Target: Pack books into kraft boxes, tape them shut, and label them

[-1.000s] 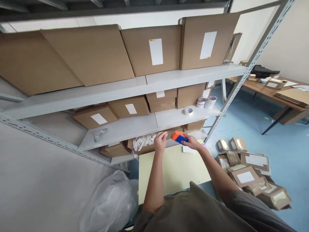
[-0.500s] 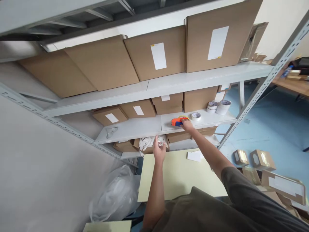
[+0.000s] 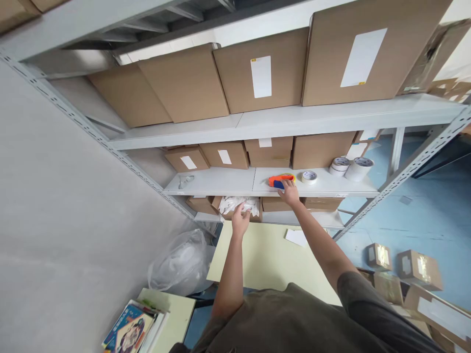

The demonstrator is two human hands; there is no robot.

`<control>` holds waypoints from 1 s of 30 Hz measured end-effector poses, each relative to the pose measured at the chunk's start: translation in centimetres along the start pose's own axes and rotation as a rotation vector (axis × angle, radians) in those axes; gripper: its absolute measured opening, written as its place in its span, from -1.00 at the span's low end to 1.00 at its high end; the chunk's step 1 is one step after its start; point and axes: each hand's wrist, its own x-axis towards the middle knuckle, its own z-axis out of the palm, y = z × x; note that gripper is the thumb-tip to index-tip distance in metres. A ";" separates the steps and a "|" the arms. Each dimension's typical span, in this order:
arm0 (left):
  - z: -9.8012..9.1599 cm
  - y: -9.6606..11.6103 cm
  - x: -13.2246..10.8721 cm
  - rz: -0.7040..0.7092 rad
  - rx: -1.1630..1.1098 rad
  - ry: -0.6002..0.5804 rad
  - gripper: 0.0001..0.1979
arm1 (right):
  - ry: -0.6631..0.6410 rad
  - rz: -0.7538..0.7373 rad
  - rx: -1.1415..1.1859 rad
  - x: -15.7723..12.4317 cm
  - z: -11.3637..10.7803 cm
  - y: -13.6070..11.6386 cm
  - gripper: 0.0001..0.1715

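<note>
Though shelved, dispenser [image 3: 281, 181] touches hand [image 3: 290, 192] (right)

We stood in a stockroom or packing room: slotted steel shelving [image 3: 279, 120] carried rows of brown cartons [image 3: 184, 88] with white labels [image 3: 261, 76], rolls of tape [image 3: 358, 166] and an orange tape dispenser [image 3: 281, 180] sat on one shelf, and more taped parcels [image 3: 419, 262] lay on the blue floor [image 3: 434, 215].

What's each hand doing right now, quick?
Left hand: open, touching the white bags.
Right hand: on the tape dispenser on the shelf; grip cannot be told.
</note>
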 end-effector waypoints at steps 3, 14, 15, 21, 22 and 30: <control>-0.1 -0.6 -0.2 0.016 0.005 -0.073 -0.54 | 0.043 -0.054 0.113 -3.7 0.4 -1.0 -0.34; -4.6 -6.5 -9.8 -0.150 0.122 -0.126 -0.51 | -0.211 -0.104 0.433 -17.3 9.7 -2.7 -0.43; -5.3 -7.2 -10.9 -0.176 0.131 -0.111 -0.51 | -0.243 -0.109 0.449 -18.0 10.5 -3.1 -0.42; -9.9 -10.8 -16.8 -0.275 0.214 0.001 -0.50 | -0.379 -0.178 0.505 -18.7 14.6 -7.4 -0.35; -10.7 -11.2 -17.6 -0.289 0.229 0.022 -0.50 | -0.393 -0.193 0.518 -18.5 15.1 -8.3 -0.34; -15.5 -14.5 -20.4 -0.315 0.247 0.133 -0.51 | -0.444 -0.280 0.605 -18.1 17.1 -16.1 -0.29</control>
